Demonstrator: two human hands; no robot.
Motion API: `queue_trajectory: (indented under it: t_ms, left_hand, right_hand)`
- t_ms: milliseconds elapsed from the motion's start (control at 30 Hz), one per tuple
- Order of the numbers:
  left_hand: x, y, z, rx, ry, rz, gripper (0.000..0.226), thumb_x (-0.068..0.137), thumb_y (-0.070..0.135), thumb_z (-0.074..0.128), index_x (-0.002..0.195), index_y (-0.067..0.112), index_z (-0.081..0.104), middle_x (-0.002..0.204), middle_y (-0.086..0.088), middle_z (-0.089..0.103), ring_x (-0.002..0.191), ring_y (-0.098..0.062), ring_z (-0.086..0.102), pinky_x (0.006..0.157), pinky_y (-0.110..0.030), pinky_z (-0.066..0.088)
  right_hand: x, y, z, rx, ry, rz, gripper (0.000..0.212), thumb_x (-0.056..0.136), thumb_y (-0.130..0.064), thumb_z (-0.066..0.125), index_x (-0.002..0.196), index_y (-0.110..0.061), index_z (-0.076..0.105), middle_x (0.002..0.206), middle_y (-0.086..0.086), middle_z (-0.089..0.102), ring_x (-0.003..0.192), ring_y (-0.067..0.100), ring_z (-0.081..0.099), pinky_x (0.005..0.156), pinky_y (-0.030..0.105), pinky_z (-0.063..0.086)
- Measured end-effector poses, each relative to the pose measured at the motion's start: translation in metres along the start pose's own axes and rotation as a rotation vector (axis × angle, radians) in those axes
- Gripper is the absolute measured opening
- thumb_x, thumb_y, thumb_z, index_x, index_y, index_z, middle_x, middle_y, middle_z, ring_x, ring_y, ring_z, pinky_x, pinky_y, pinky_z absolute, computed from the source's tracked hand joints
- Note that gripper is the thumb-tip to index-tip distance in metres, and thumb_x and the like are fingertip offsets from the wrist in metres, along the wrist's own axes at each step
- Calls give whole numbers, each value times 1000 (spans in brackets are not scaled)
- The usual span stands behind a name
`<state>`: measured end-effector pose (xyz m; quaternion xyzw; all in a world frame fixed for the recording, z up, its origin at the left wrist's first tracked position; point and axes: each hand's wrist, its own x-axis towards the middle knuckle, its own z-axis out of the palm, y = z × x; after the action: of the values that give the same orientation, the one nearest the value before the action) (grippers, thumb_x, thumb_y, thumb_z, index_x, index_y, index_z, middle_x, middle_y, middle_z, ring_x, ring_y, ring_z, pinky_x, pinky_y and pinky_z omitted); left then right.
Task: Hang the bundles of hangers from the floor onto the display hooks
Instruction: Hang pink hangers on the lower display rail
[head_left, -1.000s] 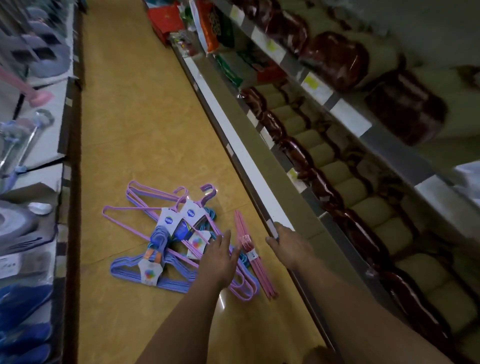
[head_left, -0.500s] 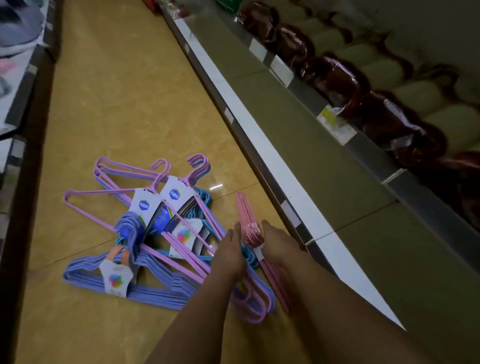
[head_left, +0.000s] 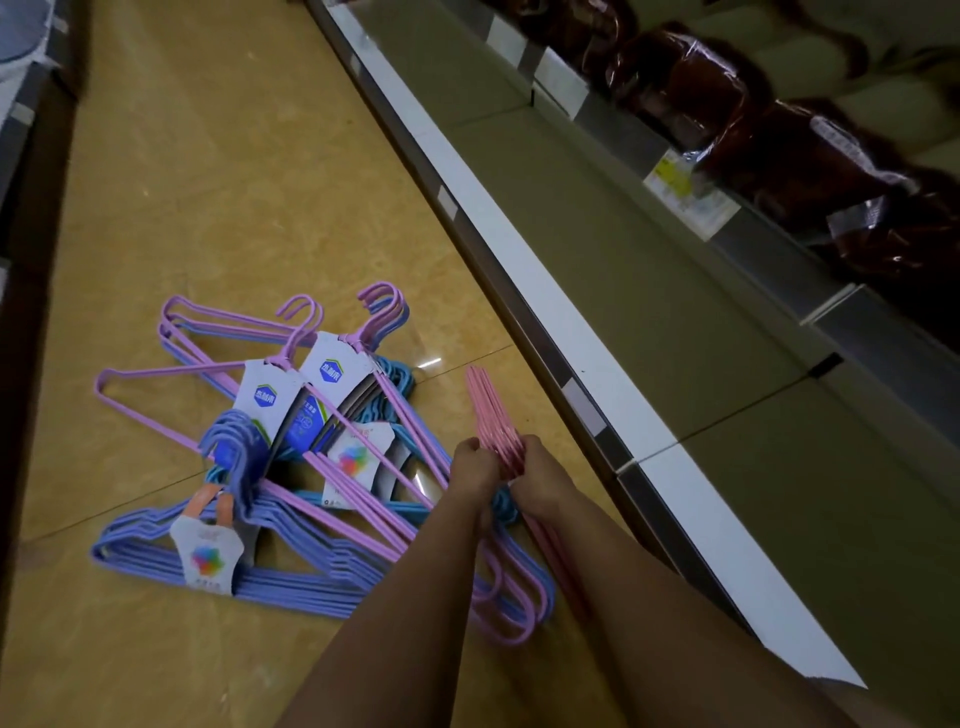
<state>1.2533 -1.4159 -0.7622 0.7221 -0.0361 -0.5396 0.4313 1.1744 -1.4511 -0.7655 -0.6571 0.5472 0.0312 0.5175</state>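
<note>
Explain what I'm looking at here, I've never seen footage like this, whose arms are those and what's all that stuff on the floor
There is no machine here. The two bare arms belong to a person wearing a wide-angle camera on their head, so the picture looks forward and down over their own hands, in what appears to be a shop aisle.

On the yellowish floor lie bundles of wire clothes hangers, overlapping in a heap: a blue-violet bundle nearest the camera, lilac bundles with white card labels, and a light blue bundle mostly buried beneath them.

Both hands are on a slim pink bundle beside the heap. The left hand and the right hand each have a grip round its middle, one from either side.

To the right runs a low shelf, and above it sit dark wrapped packages. No display hooks are in view.
</note>
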Motion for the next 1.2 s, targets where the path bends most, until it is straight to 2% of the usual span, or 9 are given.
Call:
queue_trajectory:
  t_ms: [67, 167, 300, 400, 500, 700, 833, 1033, 1200]
  left_hand:
    - [1, 0, 2, -49, 18, -36, 25, 78, -9, 43, 97, -5, 59, 90, -22, 60, 73, -29, 56, 60, -30, 47]
    - [-7, 2, 3, -126, 4, -114, 18, 78, -1, 45, 64, 9, 49, 68, -8, 48, 57, -18, 40, 50, -24, 30]
    - [-27, 10, 13, -177, -85, -128, 22, 83, 1, 40, 67, 11, 51, 74, -8, 53, 60, -14, 44, 45, -20, 39]
    - [-55, 25, 18, -178, -125, -53, 26, 82, 2, 42, 93, 1, 65, 99, -12, 64, 86, -17, 56, 66, -25, 41]
    - [-95, 54, 13, -167, -107, -48, 38, 86, 4, 44, 118, 3, 64, 117, -9, 66, 111, -19, 55, 89, -30, 35]
    - [-191, 137, -6, 34, 2, 101, 43, 98, 5, 34, 140, 10, 39, 131, -12, 52, 112, -23, 51, 82, -25, 38]
    - [-258, 191, -26, 189, -25, 222, 49, 103, 20, 32, 150, 8, 23, 155, -10, 27, 141, -27, 29, 111, -34, 26]
    - [-349, 249, -68, 156, 38, 277, 43, 99, 35, 32, 120, 5, 56, 122, -21, 59, 115, -36, 54, 103, -50, 41]
    - [-435, 302, -108, -26, 128, 253, 39, 103, 34, 30, 82, 16, 58, 101, -16, 63, 100, -30, 60, 98, -44, 45]
  right_hand:
    - [-1, 4, 2, 47, 12, 20, 60, 87, 2, 54, 141, -12, 30, 131, 11, 51, 120, 28, 53, 96, 36, 47]
    - [-1, 10, 1, 75, 43, 35, 47, 87, 0, 57, 127, -12, 36, 120, 11, 56, 106, 24, 58, 82, 30, 49]
    - [-6, 9, -10, 90, 219, 46, 38, 86, -11, 65, 116, -11, 41, 114, 9, 57, 85, 16, 56, 53, 17, 38]
    - [-28, -7, -27, 3, 376, 46, 38, 86, -22, 68, 112, -13, 41, 109, 7, 55, 78, 15, 56, 48, 18, 35]
    - [-63, -39, -49, -108, 426, 27, 43, 86, -27, 68, 117, -13, 42, 112, 7, 54, 90, 20, 59, 54, 20, 38]
    - [-155, -124, -98, -176, 411, 27, 43, 89, -29, 65, 121, -13, 42, 115, 7, 55, 92, 23, 58, 57, 21, 35]
    - [-230, -192, -134, -233, 332, -48, 34, 86, -28, 65, 109, -15, 44, 109, 5, 58, 99, 28, 60, 69, 28, 39]
    - [-334, -294, -166, -347, 249, -256, 28, 88, -29, 57, 110, -16, 45, 109, 5, 57, 100, 26, 57, 71, 29, 37]
    - [-400, -373, -167, -524, 300, -420, 35, 94, -19, 50, 127, -12, 41, 123, 8, 50, 111, 25, 52, 87, 32, 39]
